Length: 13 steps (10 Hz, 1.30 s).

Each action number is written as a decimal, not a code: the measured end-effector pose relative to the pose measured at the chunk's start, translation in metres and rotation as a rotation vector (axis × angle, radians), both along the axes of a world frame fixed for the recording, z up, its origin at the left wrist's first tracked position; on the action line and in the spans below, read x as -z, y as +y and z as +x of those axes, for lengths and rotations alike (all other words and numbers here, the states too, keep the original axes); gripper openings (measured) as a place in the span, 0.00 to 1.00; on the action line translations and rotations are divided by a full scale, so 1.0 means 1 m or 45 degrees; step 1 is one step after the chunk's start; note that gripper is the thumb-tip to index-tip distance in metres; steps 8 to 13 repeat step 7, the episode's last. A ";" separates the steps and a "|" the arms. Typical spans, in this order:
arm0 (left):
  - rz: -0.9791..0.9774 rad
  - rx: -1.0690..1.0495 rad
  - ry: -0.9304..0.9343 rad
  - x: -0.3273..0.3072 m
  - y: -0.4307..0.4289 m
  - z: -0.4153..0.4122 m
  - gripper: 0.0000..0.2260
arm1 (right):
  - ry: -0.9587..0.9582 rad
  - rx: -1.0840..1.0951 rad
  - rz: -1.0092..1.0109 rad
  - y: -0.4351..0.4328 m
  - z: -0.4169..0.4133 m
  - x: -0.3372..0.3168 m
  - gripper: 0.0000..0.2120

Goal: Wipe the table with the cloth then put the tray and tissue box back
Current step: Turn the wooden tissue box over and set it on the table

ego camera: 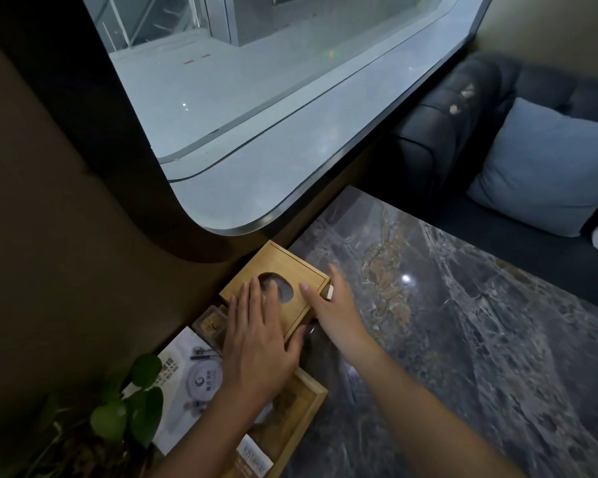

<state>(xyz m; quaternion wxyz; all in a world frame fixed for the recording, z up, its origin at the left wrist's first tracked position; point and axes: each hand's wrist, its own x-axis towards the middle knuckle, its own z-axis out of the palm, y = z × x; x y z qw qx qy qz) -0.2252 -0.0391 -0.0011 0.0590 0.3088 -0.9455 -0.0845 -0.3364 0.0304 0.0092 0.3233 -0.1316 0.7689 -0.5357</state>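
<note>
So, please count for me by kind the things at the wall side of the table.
Wooden tissue box: 1
Wooden tray: 1
Small clear container: 1
Printed card: 1
Leafy plant: 1
Total: 5

The tissue box (276,288) sits at the table's (463,339) far-left corner; the tray (304,412) lies nearer, a plant (132,401) to its left.

Table (463,339): dark grey marble pattern, pale veins, tan patches. Tissue box (290,267): light yellow-brown wood. Tray (304,408): matching wood. Cushion (546,167): pale blue. Sofa (439,132): dark grey-blue. Plant leaves (132,405): green.
</note>
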 end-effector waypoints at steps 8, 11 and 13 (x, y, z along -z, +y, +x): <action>0.176 -0.023 -0.035 -0.015 0.008 -0.001 0.39 | 0.163 -0.095 0.230 0.018 -0.005 -0.038 0.25; 0.176 -0.023 -0.035 -0.015 0.008 -0.001 0.39 | 0.163 -0.095 0.230 0.018 -0.005 -0.038 0.25; 0.176 -0.023 -0.035 -0.015 0.008 -0.001 0.39 | 0.163 -0.095 0.230 0.018 -0.005 -0.038 0.25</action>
